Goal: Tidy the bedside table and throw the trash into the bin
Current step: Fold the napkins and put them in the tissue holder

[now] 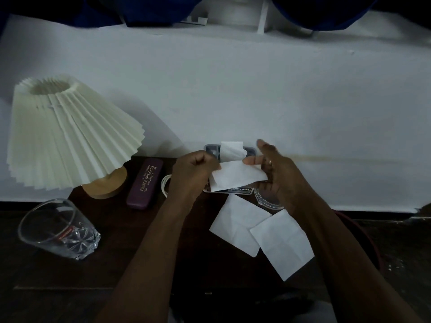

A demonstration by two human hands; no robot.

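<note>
Head view, items as I log them. Left hand (196,169): fist curled on the left edge of a white paper sheet (238,177). Right hand (275,173): thumb and fingers pinching its right edge, so both hands hold the sheet above the far side of the bedside table (121,252). Two more sheets (238,224): flat, edges overlapping, near right. Tumbler (58,229): near left. Lamp (70,131): far left, with the spectacle case (144,183) beside it. Bin: none I can identify. Risks: a loose pinch drops the sheet, and a sweeping forearm could tip the tumbler.
</note>
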